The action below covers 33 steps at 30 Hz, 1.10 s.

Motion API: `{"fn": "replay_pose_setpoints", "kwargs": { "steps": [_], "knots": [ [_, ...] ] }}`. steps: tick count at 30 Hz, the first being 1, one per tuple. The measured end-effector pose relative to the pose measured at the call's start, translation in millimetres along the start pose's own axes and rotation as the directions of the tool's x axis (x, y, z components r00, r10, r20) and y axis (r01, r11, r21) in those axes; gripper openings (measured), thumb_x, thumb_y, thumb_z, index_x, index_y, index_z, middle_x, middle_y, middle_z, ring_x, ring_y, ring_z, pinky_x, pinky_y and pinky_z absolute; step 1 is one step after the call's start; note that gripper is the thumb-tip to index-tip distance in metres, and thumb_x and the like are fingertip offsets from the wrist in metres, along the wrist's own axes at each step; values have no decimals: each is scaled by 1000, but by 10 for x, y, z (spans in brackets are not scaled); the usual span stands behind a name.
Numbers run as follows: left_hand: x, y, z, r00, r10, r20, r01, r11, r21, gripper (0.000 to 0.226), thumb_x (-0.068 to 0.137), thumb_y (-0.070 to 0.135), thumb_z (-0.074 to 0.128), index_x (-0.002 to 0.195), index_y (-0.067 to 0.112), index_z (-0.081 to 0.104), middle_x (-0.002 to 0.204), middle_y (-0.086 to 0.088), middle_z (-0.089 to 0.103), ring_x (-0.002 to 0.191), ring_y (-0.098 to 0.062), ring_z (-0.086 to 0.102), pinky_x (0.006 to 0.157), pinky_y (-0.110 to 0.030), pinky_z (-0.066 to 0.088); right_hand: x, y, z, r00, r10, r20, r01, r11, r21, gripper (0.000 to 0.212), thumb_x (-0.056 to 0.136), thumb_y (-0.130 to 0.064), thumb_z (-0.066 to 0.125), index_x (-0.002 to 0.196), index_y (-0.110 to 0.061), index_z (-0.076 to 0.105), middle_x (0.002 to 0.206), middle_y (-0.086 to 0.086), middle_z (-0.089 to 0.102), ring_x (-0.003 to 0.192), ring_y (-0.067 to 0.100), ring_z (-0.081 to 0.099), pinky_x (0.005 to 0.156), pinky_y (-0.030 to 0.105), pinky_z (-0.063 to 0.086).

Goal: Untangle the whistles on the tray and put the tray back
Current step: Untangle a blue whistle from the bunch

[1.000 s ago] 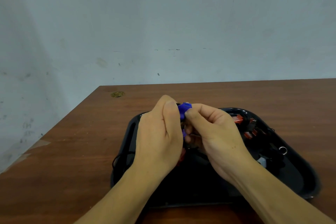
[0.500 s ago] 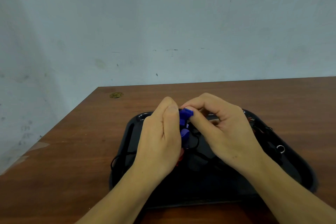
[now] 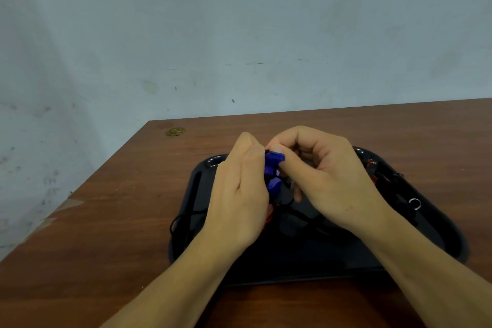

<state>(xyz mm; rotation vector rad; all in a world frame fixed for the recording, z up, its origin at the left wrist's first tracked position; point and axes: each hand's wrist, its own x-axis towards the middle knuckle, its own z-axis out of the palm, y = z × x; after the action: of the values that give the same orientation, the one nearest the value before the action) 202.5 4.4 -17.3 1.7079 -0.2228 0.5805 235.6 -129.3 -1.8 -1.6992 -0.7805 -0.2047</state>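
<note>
- Since a second ago, my right hand (image 3: 327, 176) has lifted toward 12 o'clock.
- Blue whistle (image 3: 274, 168) stands roughly upright above the tray (image 3: 439, 234), pinched by both; left hand (image 3: 239, 194) curled round it.

Both hands hide most of the blue whistle (image 3: 274, 165).

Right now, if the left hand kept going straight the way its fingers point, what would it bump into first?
Probably the right hand: the left hand faces it across the blue whistle both pinch over the tray. Depth is uncertain.
</note>
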Motion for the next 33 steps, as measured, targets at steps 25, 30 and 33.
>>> {"fn": "replay_pose_setpoints", "kwargs": {
  "steps": [25,30,33],
  "knots": [
    [23,37,19,990,25,-137,-26,1000,-11,35,101,5,33,67,8,37,56,-1,35,48,-9,35,43,-24,33,-10,-17,210,989,146,5,-136,908,396,15,99,-3,55,92,-6,67,73,5,69,56,14,63,47,25,54],
    [102,-64,50,991,-107,-75,105,994,-31,34,97,39,40,65,28,48,57,7,42,54,-16,41,53,-45,34,-21,65,144,988,80,-133,-50,975,215,25,99,3,50,96,-13,70,77,-4,67,68,11,60,53,30,57],
    [117,-105,-9,989,-140,-54,139,990,-19,37,95,50,41,65,30,49,56,9,39,51,-16,35,58,-44,31,-53,116,62,995,-12,-101,10,1000,-22,23,96,-4,59,98,-23,72,86,-7,70,78,15,63,64,36,60]
  ]
}}
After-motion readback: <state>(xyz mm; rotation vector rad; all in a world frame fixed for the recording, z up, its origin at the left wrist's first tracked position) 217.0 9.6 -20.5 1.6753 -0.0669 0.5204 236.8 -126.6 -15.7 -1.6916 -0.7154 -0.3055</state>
